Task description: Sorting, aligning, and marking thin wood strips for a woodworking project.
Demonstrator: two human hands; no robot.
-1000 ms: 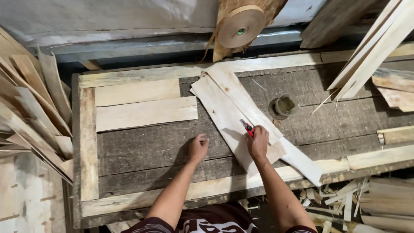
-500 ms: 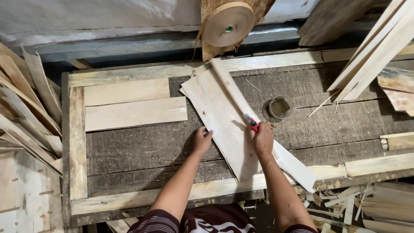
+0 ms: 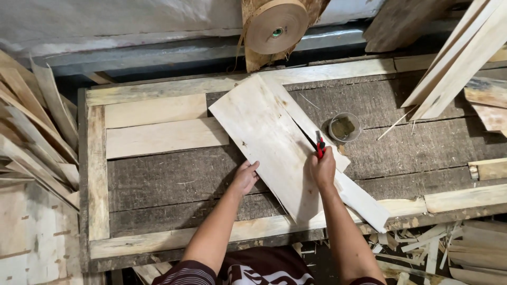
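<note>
Workbench, right hand hiding red-handled cutter, blade unclear

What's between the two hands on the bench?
In the head view, the pale veneer sheet spans the gap: the left hand presses its near-left edge and the right hand, holding a red-handled cutter, rests on its right side.

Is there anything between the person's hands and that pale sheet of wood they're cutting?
Nothing visible. The left hand rests directly on the edge of the veneer sheet, and the right hand holds a red-handled knife right on it. The small round tin sits apart, to the right.
</note>
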